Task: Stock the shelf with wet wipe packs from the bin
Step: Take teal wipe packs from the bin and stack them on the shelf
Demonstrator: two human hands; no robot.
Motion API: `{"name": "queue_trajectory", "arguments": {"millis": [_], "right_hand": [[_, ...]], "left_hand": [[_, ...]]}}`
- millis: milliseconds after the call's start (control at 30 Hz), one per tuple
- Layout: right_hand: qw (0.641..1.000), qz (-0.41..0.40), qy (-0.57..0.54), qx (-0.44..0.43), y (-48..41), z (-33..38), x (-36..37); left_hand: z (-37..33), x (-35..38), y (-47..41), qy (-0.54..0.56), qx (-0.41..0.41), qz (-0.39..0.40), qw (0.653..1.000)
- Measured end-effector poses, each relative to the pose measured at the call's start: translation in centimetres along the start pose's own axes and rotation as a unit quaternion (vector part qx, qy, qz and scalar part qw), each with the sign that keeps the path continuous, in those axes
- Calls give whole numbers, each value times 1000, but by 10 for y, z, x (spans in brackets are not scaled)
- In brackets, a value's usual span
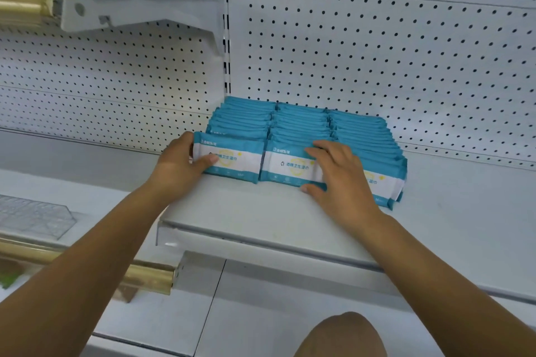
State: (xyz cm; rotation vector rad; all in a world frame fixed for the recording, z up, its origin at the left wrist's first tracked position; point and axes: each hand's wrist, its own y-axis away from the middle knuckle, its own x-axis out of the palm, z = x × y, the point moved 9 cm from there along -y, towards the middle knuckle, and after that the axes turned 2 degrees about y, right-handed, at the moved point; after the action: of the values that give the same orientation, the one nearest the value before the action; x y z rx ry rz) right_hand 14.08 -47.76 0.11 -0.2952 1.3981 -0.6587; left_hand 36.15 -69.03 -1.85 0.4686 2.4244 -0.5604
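Wet wipe packs [301, 124] are standing in three rows on the white shelf [261, 211], against the pegboard [377, 52]. Left hand [177, 165] is gripping the left front pack [235, 159], thumb on its face. Right hand [339, 174] is pressing spread fingers flat on the middle front pack [287, 166].

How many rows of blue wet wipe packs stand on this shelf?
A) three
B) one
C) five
A: three side-by-side rows of wet wipe packs run across the shelf back to the pegboard wall.
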Motion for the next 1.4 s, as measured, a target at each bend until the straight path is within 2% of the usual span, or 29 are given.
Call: {"name": "queue_trajectory", "arguments": {"millis": [167,400,533,733,867,1067,1400], "right_hand": [[999,-2,42,-24,-3,1,3],[999,-5,27,-20,-4,2,6],[1000,4,-6,-24,3,-3,0],[999,23,-15,-26,12,-13,-10],[999,25,-22,-14,25,-27,-27],[998,14,3,58,57,-71,-76],[984,32,89,153,155,-156,-170]], "left_hand": [[2,11,-11,-80,6,-13,997],[5,16,-14,-59,-22,-16,998],[4,8,-3,-33,-14,-49,998],[-36,4,24,-101,101,-110,984],[-72,26,38,-116,158,-85,977],[-135,75,62,-129,240,-28,962],[-243,174,127,-144,361,83,917]]}}
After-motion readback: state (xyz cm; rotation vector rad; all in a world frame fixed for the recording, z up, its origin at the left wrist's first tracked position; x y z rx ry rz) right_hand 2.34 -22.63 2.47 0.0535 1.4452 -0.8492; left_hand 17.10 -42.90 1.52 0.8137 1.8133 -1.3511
